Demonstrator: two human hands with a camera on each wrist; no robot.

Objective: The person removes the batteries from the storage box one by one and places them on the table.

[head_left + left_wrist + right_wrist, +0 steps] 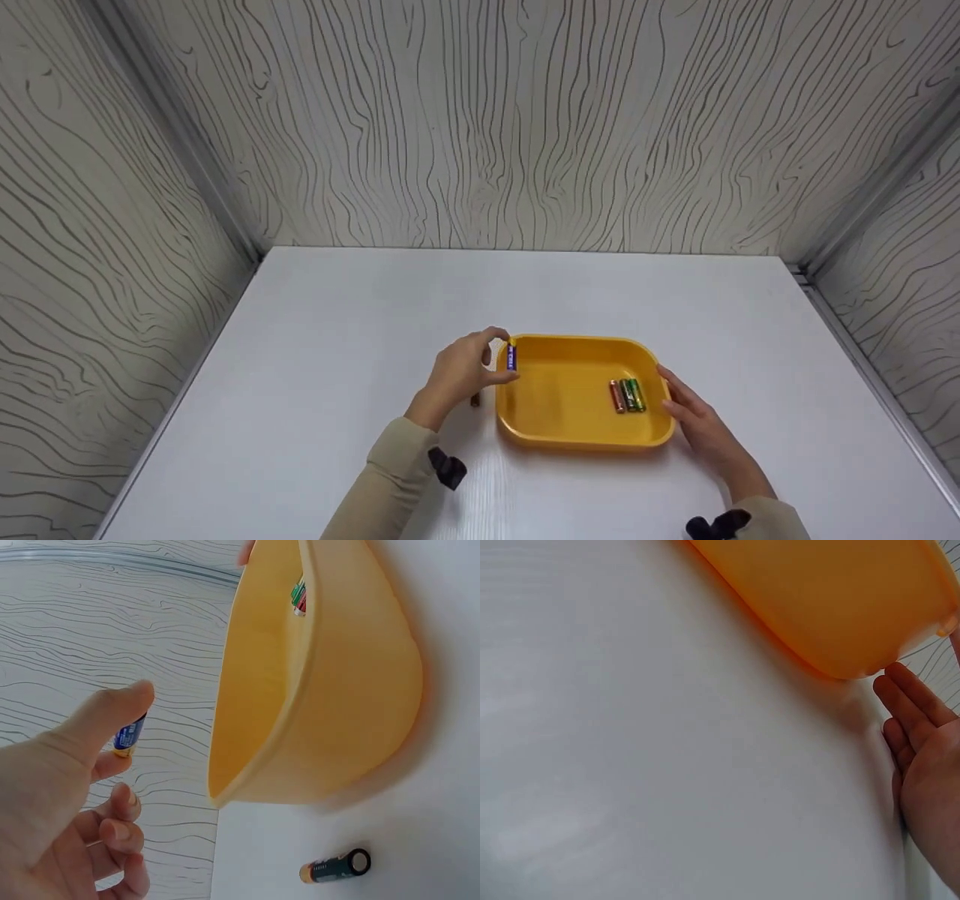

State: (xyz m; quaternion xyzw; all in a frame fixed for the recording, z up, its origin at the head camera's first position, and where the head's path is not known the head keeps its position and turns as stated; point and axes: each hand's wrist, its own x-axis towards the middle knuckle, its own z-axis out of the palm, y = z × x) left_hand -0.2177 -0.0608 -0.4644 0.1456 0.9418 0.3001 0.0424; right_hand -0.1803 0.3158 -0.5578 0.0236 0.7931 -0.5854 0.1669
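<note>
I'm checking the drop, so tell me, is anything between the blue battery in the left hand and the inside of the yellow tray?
Nothing visible. The left hand pinches the blue battery right at the yellow tray left rim, and the floor beneath is bare; three batteries lie far right.

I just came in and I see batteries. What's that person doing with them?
A person's left hand pinches a blue battery over the left rim of a yellow tray on the white table. Three batteries already lie inside the tray. One more battery lies on the table beside the tray. The right hand rests open against the tray's right side.
</note>
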